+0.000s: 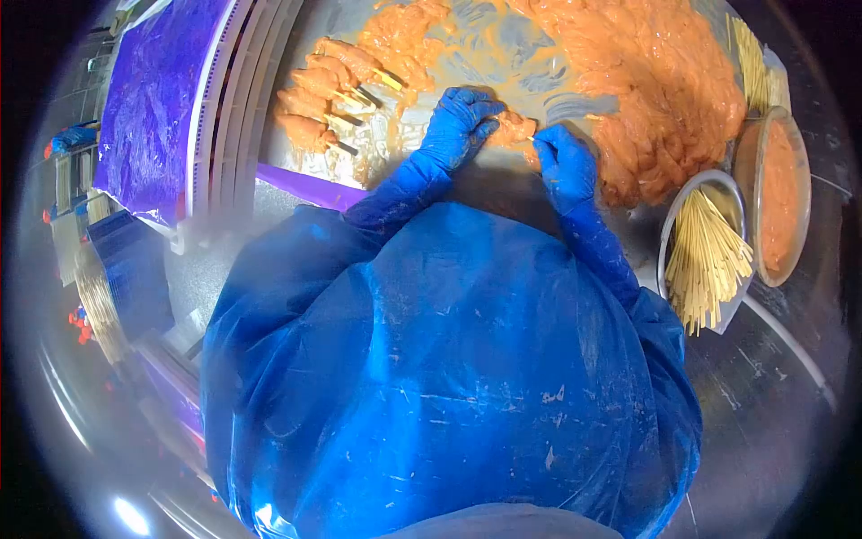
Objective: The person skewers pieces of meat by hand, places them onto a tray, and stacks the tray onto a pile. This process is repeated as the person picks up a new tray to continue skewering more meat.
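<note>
Pinching a piece of marinated meat (514, 128) near the far middle of the desk (772, 377), we close our left hand (462, 121) fingers on it, while our right hand (566, 162) fingers grip a skewer (539, 140) at its end. A few finished skewers (332, 99) lie toward the far left edge. We judge this early: the meat pile (646, 81) at the far right is large, and the bowl of bare sticks (705, 251) at the right edge is full.
</note>
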Demonstrator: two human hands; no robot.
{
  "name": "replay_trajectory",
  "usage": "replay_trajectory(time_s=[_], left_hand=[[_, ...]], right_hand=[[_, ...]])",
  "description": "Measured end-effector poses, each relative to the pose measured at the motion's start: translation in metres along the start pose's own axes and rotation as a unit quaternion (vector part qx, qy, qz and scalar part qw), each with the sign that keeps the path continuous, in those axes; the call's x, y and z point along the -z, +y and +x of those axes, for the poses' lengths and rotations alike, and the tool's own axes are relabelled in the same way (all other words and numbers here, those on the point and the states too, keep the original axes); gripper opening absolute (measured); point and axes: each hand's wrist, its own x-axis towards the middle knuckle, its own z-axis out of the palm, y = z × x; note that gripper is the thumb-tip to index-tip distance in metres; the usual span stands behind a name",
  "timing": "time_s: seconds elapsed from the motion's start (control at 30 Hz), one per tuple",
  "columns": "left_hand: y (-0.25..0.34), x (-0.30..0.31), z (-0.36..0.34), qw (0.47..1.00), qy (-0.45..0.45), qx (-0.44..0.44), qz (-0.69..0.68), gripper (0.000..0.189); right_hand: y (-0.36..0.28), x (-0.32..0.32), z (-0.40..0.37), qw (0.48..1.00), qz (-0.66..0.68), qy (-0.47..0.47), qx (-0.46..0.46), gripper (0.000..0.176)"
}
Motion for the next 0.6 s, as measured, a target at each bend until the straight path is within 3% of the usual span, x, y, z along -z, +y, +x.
replay_trajectory(time_s=[0.2,0.6], left_hand=[[0.002,0.012,0.004,0.994,0.077,0.019,-0.081,0.023],[-0.004,0.006,-0.001,0.997,0.060,0.027,-0.030,0.023]], right_hand=[[0.005,0.006,-0.005,0.999,0.011,0.032,0.027,0.010],[-0.006,0.011,0.000,0.997,-0.048,0.018,0.055,0.009]])
